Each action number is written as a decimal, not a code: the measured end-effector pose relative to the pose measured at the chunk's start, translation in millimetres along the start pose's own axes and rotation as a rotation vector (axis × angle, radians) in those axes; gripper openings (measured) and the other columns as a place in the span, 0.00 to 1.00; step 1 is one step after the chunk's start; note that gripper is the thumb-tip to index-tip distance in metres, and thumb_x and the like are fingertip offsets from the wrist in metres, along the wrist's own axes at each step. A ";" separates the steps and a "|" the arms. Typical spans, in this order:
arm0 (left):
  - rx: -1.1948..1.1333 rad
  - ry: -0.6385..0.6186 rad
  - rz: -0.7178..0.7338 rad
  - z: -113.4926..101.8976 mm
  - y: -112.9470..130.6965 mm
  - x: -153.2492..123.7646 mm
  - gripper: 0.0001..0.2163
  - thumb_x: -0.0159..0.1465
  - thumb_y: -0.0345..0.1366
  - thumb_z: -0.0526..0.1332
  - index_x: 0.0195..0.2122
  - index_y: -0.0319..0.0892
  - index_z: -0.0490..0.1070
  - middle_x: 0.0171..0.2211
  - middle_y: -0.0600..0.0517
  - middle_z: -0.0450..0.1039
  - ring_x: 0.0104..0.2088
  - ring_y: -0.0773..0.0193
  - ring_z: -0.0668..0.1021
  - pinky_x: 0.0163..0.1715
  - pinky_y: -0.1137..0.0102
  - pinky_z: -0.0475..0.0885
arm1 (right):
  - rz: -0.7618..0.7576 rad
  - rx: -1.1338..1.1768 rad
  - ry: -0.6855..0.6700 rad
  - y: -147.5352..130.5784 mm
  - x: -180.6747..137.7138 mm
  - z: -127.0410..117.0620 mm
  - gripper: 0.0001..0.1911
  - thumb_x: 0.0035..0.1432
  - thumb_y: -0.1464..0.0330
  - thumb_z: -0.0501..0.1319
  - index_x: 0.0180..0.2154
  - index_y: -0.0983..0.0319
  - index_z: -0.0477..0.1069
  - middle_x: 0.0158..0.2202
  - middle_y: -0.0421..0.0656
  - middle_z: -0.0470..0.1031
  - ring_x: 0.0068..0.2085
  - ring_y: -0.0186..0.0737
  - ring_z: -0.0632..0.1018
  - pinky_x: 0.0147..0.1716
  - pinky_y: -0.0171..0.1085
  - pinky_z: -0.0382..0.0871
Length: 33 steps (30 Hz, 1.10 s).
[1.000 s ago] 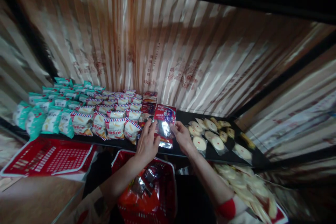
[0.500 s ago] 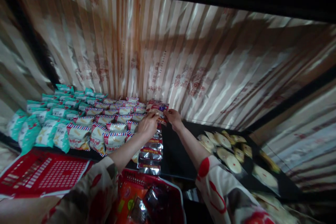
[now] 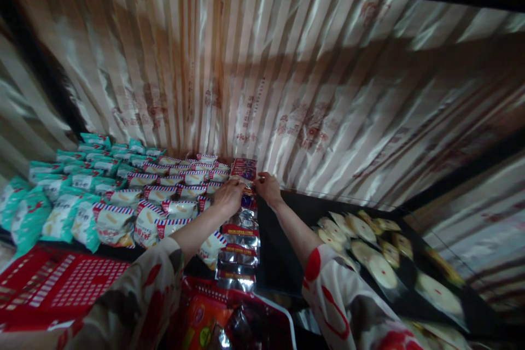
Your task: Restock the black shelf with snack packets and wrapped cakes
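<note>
Both my arms reach far back over a dark shelf [image 3: 283, 251]. My left hand [image 3: 229, 195] and my right hand [image 3: 267, 187] are closed on the edges of a red and silver snack packet [image 3: 245, 170] at the back of a row. That row of red and silver packets [image 3: 240, 240] runs from the shelf's front edge back towards the striped wall. The fingers of both hands pinch the packet from either side.
Left of the row lie several red-white-blue striped bags [image 3: 164, 208] and teal bags [image 3: 61, 197]. Clear-wrapped round pastries [image 3: 369, 240] lie at right. A red basket [image 3: 229, 322] with packets sits below the shelf, and a red tray [image 3: 57, 284] at left.
Both hands have moved from the shelf's front edge to the back of the row, carrying a packet there. Several packets now lie in line behind the front edge. The camera has leaned forward.
</note>
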<state>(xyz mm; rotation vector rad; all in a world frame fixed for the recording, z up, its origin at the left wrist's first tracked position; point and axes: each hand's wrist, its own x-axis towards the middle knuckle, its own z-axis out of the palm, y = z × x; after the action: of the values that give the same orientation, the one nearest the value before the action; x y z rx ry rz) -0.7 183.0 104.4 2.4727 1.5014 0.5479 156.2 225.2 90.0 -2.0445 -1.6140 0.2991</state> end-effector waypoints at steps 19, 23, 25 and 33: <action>0.026 -0.020 0.063 14.1 -9.0 0.1 0.16 0.61 0.27 0.51 0.47 0.42 0.70 0.47 0.47 0.72 0.49 0.58 0.72 0.53 0.64 0.64 | -0.469 -0.245 -0.029 -9.1 -1.9 14.9 0.15 0.61 0.68 0.52 0.43 0.65 0.74 0.44 0.48 0.77 0.55 0.39 0.69 0.58 0.38 0.52; 0.001 -0.048 0.087 11.9 -8.3 -3.0 0.14 0.61 0.30 0.53 0.47 0.42 0.70 0.50 0.46 0.69 0.51 0.58 0.71 0.53 0.65 0.65 | -0.476 -0.206 0.019 -6.3 -2.5 15.5 0.13 0.60 0.68 0.53 0.38 0.64 0.76 0.41 0.48 0.78 0.52 0.40 0.71 0.56 0.38 0.56; -0.016 -0.039 0.092 11.5 -8.2 -4.4 0.13 0.61 0.33 0.55 0.46 0.42 0.71 0.50 0.46 0.68 0.51 0.58 0.71 0.53 0.65 0.65 | -0.499 -0.164 0.072 -4.0 -4.0 15.1 0.13 0.60 0.70 0.53 0.34 0.64 0.76 0.39 0.47 0.78 0.50 0.40 0.72 0.57 0.39 0.56; -0.059 0.007 0.116 -0.2 0.6 -16.1 0.12 0.59 0.30 0.55 0.43 0.38 0.73 0.47 0.45 0.71 0.49 0.58 0.73 0.51 0.66 0.67 | -0.495 0.161 0.284 13.5 -43.7 -2.4 0.12 0.58 0.69 0.53 0.37 0.64 0.75 0.43 0.50 0.75 0.48 0.42 0.73 0.51 0.42 0.64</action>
<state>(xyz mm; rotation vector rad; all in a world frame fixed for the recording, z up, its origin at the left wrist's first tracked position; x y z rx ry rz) -6.9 168.5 101.5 2.5262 1.3303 0.6120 157.0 180.7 78.9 -1.4333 -1.7783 -0.0388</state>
